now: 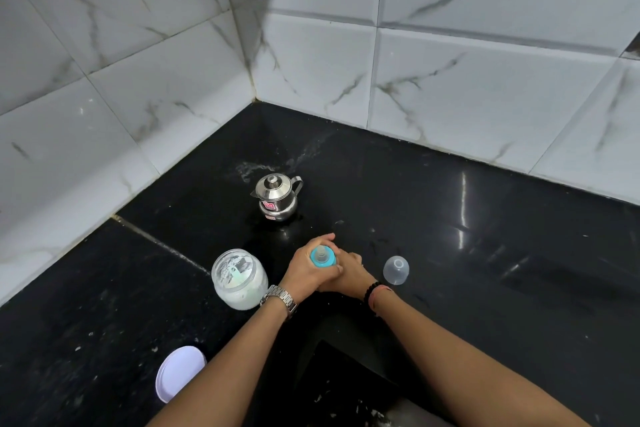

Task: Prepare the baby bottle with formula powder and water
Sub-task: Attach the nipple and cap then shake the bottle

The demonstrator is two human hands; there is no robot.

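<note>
1. Seen from the head camera, the baby bottle [322, 256] stands upright on the black counter [485, 253], near the middle of the view, with both hands wrapped round it; only its blue collar and teat show between them.
2. While the left hand [308, 270], a metal watch at its wrist, curls its fingers around the collar from the left, the right hand [348, 276], a dark bead band at its wrist, grips the bottle body lower down, and the two hands touch each other.
3. Just beside the left hand sits the open powder jar [240, 279], with white powder inside; its white lid [180, 373] lies well apart, toward the near edge of the counter.
4. To the right of the hands rests the clear bottle cap [396, 269], apart from the bottle.
5. Behind the hands stands the small steel kettle [277, 198], lid on, with a smear of wet on the counter beyond it.
6. Judging by the grip, the step in hand is turning the teat collar on the bottle; whether it is being tightened or loosened, and what the bottle holds, I cannot tell, since the hands hide the body.
7. If the collar is going on, the next move calls for a firm seat of the thread with the body held steady, then the clear cap pressed over the teat.
</note>
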